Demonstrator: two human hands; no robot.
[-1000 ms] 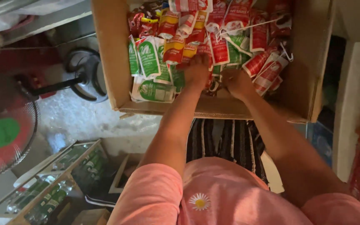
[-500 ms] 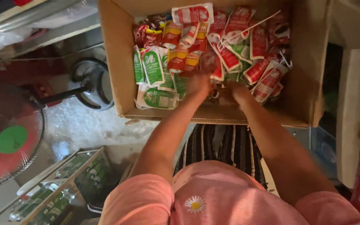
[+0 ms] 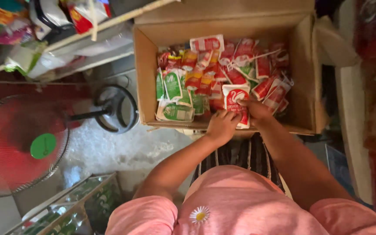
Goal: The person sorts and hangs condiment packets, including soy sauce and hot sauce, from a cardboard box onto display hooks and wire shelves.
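A red-and-white sachet [image 3: 235, 101] stands nearly upright at the near edge of the pile inside the cardboard box [image 3: 303, 78], close to the box's front wall. Both hands are on it. The right hand [image 3: 257, 111] grips its right side, fingers curled round the edge, thumb toward the printed face. The left hand [image 3: 222, 126] is clenched at the sachet's lower left corner, knuckles up, its fingertips hidden beneath the packet, so how firmly it pinches cannot be told.

Around the held sachet the box is filled with loose packets: green-and-white sachets [image 3: 173, 93] lie in the left part, one flat against the front wall, and red-and-white sachets [image 3: 240, 58] fill the middle and right, some orange-red ones [image 3: 196, 76] between them. A thin white string [image 3: 257, 56] crosses the red ones near the back.

The box sits open, flaps spread, over a striped cloth [image 3: 244, 156] on the person's lap. The person wears a pink shirt [image 3: 240, 204] with a small daisy [image 3: 200, 215] on it.

To the left, on the pale floor [image 3: 109, 148], stands a red fan [image 3: 18, 143] with a green hub and a round black base [image 3: 116, 109]. A glass-sided case [image 3: 66, 209] lies at lower left, and a cluttered shelf [image 3: 66, 35] runs above.
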